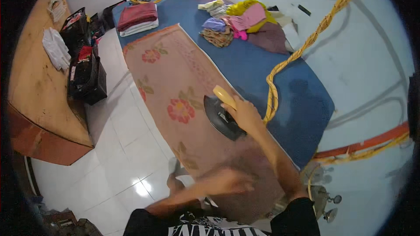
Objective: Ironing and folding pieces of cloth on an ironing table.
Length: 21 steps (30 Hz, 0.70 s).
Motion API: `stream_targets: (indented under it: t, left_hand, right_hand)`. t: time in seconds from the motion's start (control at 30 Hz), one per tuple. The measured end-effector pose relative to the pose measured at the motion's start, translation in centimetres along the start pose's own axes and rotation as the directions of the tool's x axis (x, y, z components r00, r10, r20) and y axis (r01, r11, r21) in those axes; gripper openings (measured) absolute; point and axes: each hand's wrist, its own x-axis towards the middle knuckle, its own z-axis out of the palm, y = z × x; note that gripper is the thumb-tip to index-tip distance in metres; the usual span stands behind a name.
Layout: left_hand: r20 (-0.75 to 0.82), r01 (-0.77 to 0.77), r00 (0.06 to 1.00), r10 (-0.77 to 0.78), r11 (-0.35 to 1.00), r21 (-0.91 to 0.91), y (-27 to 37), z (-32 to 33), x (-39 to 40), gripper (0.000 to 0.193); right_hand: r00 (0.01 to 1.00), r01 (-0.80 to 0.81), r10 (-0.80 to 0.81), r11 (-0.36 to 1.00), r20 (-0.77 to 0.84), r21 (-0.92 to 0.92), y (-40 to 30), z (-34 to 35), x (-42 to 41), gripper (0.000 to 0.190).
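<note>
My right hand (245, 111) grips the cream handle of a black clothes iron (218, 116). The iron rests on a pinkish-brown cloth (164, 78) printed with red flowers and greenish leaves, perhaps a towel. This cloth lies spread lengthwise along a blue-covered ironing table (239, 62), and its near end reaches towards my body. Over that near part is my left hand (233, 180), blurred by motion. Whether its fingers touch the cloth or hold anything cannot be made out.
A thick yellow cord (308, 41) runs from the upper right down to near my right wrist. Folded red and white cloths (137, 18) sit at the far left of the table. Crumpled clothes (246, 23) lie far right. Black baskets (87, 78) stand by a wooden counter (42, 95).
</note>
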Motion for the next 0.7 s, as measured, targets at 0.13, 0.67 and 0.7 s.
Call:
stream_targets:
  t: [0.13,0.67,0.7]
  left_hand:
    - [-0.752,0.399,0.656,-0.062,0.875,0.276,-7.6,-19.6,-4.3,0.034]
    - [-0.878,0.876,0.476,-0.046,0.116,0.468,-23.7,-62.5,-11.8,0.063]
    - [-0.880,0.873,0.475,-0.013,0.132,0.469,-23.7,-62.7,-11.7,0.062]
  right_hand:
    - [0.999,0.041,-0.042,0.999,-0.028,-0.017,-3.4,1.7,11.5,0.047]
    - [0.991,-0.135,0.135,0.991,-0.023,-0.005,-14.6,5.7,56.1,0.057]
    - [0.981,-0.190,0.189,0.982,-0.047,-0.015,-15.2,5.8,57.4,0.058]
